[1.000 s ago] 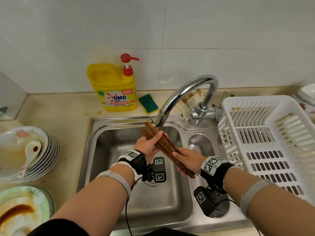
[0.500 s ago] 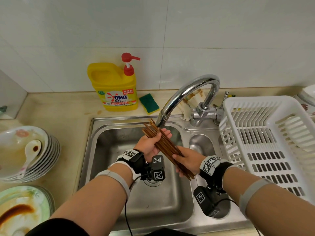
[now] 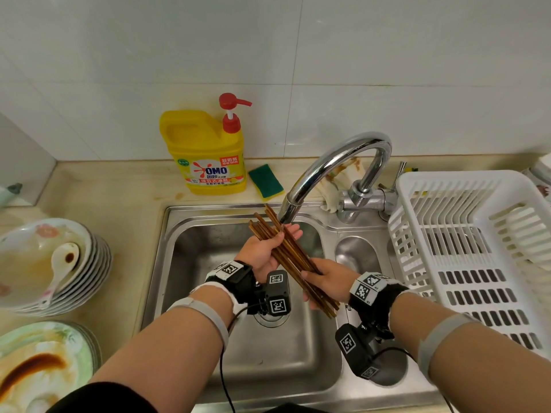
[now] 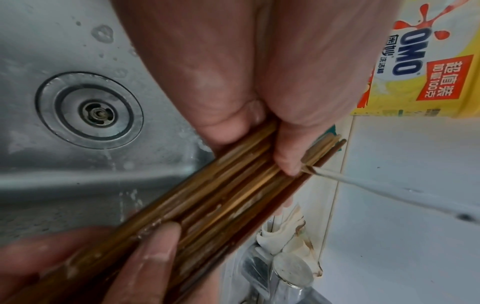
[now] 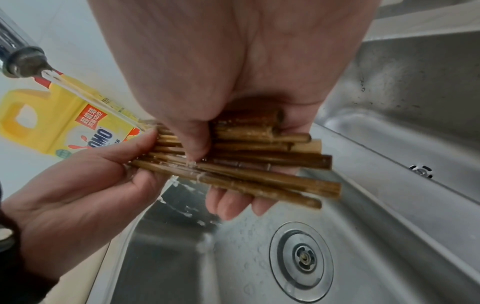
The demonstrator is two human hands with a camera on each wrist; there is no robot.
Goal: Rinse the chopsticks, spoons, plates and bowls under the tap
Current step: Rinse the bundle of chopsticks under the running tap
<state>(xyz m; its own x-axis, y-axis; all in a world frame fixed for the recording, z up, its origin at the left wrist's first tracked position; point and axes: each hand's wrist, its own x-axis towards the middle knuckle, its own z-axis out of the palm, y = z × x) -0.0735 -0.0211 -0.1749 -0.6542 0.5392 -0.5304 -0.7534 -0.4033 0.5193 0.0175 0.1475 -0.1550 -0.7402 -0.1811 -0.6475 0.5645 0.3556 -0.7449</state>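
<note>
A bundle of several brown chopsticks lies slantwise over the sink basin, its far ends just under the tap spout. My left hand holds the far part of the bundle, thumb across the sticks. My right hand grips the near ends. A thin stream of water runs from the spout onto the sticks. Dirty bowls with a white spoon and stained plates are stacked on the left counter.
A white plastic drying rack stands right of the sink. A yellow detergent bottle and a green sponge sit behind the basin, a cloth by the tap base. The drain lies below my hands.
Both hands keep their hold on the chopsticks under the spout; the bundle has shifted slightly and its far ends fan out a little more.
</note>
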